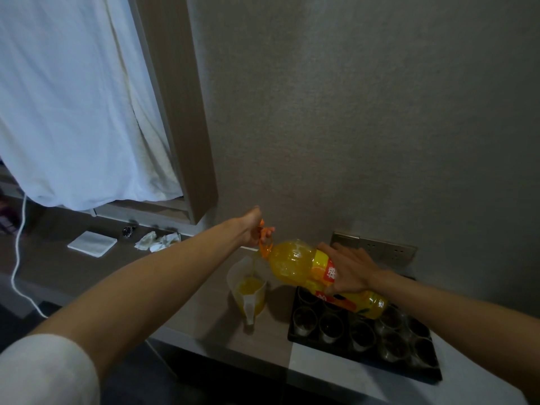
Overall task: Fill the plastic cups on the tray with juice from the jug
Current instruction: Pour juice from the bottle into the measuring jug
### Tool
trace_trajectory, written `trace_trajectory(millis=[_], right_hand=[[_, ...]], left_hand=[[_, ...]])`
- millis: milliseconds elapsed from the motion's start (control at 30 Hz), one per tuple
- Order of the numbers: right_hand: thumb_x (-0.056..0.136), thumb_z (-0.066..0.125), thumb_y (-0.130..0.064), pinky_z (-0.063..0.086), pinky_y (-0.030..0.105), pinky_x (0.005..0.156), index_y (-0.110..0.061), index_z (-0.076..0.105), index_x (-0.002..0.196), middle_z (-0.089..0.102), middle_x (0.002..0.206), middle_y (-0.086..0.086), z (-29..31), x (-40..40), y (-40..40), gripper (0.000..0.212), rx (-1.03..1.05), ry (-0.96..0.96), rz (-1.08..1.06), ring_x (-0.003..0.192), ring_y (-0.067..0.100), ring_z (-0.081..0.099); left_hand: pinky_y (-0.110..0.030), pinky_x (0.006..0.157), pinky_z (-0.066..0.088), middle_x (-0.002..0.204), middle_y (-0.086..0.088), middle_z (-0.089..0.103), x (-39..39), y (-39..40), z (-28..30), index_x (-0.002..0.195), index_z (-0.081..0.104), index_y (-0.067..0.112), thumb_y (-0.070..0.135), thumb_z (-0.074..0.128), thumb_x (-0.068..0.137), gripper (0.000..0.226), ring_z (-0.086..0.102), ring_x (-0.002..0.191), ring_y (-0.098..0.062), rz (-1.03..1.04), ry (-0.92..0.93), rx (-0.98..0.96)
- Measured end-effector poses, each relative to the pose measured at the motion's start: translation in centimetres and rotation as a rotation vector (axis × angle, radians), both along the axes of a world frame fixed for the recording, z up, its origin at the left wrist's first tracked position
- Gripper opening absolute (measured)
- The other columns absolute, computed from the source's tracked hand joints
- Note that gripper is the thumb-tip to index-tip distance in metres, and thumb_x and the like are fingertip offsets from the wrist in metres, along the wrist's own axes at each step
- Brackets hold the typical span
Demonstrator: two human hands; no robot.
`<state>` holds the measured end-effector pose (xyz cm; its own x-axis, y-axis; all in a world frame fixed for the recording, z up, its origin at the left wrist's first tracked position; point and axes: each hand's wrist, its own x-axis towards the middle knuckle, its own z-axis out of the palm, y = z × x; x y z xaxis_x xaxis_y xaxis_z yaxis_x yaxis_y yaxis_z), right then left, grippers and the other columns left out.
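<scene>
Bottle (318, 273) over tray (295, 331), cups (330, 325) seemingly empty

Juice bottle (295, 263): clear glossy plastic, paper-like label. Bottle handle (264, 242): orange plastic. Jug (248, 290): translucent matt plastic. Cups (331, 325) were clear glossy plastic. Tray (365, 359): black, slight sheen. Countertop (210, 311): smooth matt, wood-look. Wall (350, 112): rough, matt. Curtain (64, 97): white cloth. Socket plate (377, 248): brushed metallic look.
</scene>
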<state>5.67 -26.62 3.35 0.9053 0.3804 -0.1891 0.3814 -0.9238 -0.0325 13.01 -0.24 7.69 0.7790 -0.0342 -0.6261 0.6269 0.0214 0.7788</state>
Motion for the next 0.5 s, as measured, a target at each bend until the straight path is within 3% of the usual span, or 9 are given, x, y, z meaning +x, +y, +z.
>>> trace_trajectory(millis=[133, 333, 500], right_hand=[[0.07, 0.076, -0.072, 0.042, 0.036, 0.093, -0.034, 0.014, 0.157, 0.05, 0.142, 0.005, -0.1, -0.05, 0.03, 0.114, 0.018, -0.002, 0.005, 0.12, 0.027, 0.056], [0.07, 0.076, -0.072, 0.044, 0.038, 0.097, -0.035, 0.012, 0.157, 0.049, 0.143, 0.005, -0.21, -0.01, -0.05, 0.114, 0.014, 0.016, -0.001, 0.123, 0.028, 0.055], [0.071, 0.075, -0.072, 0.045, 0.039, 0.098, -0.035, 0.012, 0.157, 0.049, 0.144, 0.006, -0.04, 0.02, -0.09, 0.114, 0.011, 0.015, 0.004, 0.123, 0.029, 0.055]], left_hand=[[-0.017, 0.037, 0.032, 0.083, -0.011, 0.056, 0.03, -0.03, 0.11, 0.088, 0.038, 0.009, 0.033, 0.02, 0.109, 0.036, 0.043, 0.057, -0.014, 0.003, 0.002, -0.004], [-0.016, 0.036, 0.031, 0.082, -0.011, 0.054, -0.12, -0.16, 0.17, 0.083, 0.035, 0.01, 0.024, 0.02, 0.106, 0.031, 0.042, 0.058, -0.015, 0.007, -0.005, -0.009], [-0.016, 0.037, 0.031, 0.083, -0.011, 0.055, -0.12, -0.33, 0.24, 0.089, 0.037, 0.008, 0.029, 0.019, 0.108, 0.034, 0.043, 0.058, -0.014, 0.002, -0.005, -0.002]])
